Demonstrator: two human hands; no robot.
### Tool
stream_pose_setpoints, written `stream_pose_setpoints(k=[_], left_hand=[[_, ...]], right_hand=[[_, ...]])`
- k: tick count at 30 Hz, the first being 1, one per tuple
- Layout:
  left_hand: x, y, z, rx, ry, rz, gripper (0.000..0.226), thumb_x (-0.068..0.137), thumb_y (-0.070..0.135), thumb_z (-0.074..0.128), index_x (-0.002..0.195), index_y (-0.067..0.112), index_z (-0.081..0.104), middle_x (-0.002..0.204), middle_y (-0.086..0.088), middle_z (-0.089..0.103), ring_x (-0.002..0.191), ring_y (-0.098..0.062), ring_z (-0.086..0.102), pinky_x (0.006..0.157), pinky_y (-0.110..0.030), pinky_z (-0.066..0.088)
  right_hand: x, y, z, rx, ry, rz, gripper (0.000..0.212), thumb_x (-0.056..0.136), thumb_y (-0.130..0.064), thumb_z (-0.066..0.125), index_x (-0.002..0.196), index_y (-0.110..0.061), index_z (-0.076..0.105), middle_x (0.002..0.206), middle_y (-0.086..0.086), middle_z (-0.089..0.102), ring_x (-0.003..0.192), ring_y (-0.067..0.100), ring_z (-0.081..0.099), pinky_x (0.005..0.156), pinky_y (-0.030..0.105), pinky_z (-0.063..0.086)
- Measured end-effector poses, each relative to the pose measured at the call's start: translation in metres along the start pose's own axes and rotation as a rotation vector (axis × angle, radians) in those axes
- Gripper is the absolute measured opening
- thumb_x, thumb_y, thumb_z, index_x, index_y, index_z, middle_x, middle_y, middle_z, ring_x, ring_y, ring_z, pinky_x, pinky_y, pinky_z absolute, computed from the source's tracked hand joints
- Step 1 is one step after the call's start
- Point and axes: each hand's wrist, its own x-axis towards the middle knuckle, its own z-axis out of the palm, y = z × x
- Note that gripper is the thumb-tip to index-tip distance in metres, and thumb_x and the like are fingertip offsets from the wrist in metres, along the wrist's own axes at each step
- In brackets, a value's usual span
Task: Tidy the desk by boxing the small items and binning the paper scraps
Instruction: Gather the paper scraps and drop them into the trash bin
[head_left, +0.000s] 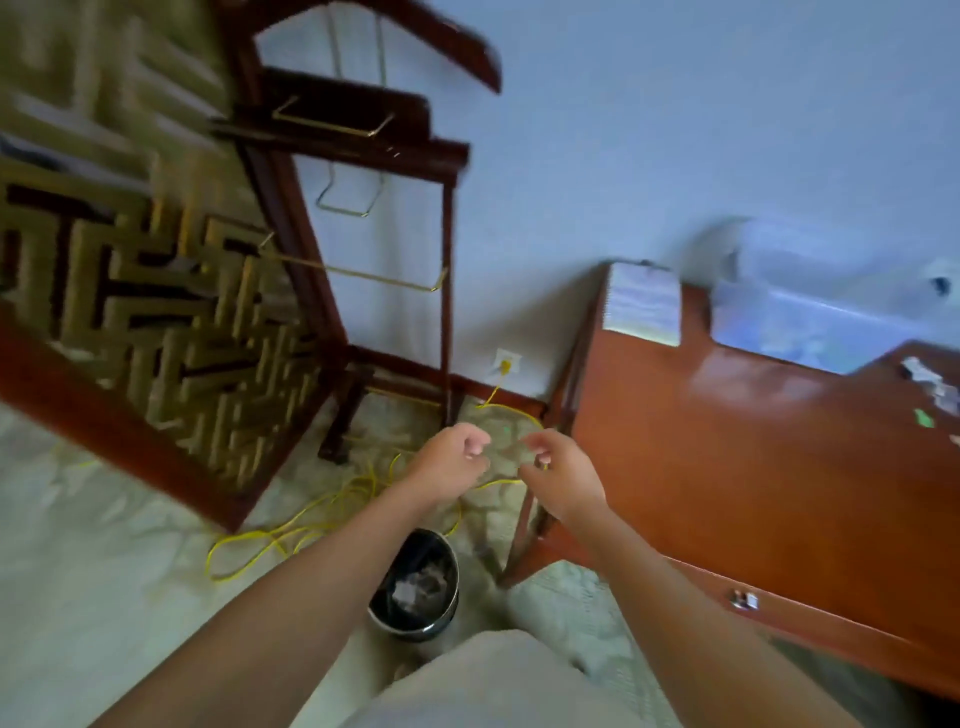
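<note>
Paper scraps (415, 584) lie in the black bin (415, 631) (floor, beside the desk (727, 467)); left hand (452, 462) and right hand (563, 480) hover above, fingers loosely curled, holding nothing.

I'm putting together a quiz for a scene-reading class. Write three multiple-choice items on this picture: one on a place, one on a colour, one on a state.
1. Where does the bin stand?
A. On the desk
B. On the floor beside the desk
C. On a shelf

2. What colour is the cable on the floor?
A. Yellow
B. Red
C. Black

3. What state is the bin in?
A. Tipped over
B. Upright, with paper scraps inside
C. Upright, closed with a lid

Answers:
1 B: it sits on the carpet near the leg of the desk.
2 A: yellow loops trail from the wall socket.
3 B: the paper scraps show through its open top.
</note>
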Motion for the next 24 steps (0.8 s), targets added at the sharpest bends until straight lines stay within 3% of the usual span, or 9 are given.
stream_pose_setpoints(k=[5,9,24], left_hand=[[0.008,0.07,0.032,0.068,-0.056,0.132,0.023,0.083,0.02,0.063,0.103,0.03,0.06,0.102,0.012,0.062,0.101,-0.012,0.062,0.094,-0.03,0.048],[0.013,0.124,0.073,0.108,-0.094,0.205,0.025,0.085,0.02,0.062,0.108,0.029,0.061,0.105,0.011,0.062,0.099,-0.01,0.061,0.091,-0.028,0.048],[0.015,0.297,0.282,0.252,-0.287,0.451,0.028,0.088,0.024,0.061,0.115,0.029,0.06,0.11,0.01,0.062,0.099,-0.009,0.061,0.094,-0.031,0.049]], right_hand=[[-0.017,0.029,-0.069,0.062,0.167,0.041,0.034,0.084,-0.019,0.061,0.117,-0.024,0.062,0.115,-0.006,0.062,0.105,0.013,0.059,0.085,0.026,0.046],[-0.029,0.065,-0.124,0.056,0.241,0.079,0.039,0.083,-0.021,0.062,0.123,-0.024,0.06,0.119,-0.005,0.061,0.109,0.012,0.057,0.088,0.025,0.045],[-0.099,0.24,-0.303,0.069,0.487,0.234,0.034,0.085,-0.021,0.063,0.118,-0.028,0.06,0.118,-0.007,0.062,0.104,0.008,0.057,0.082,0.023,0.049]])
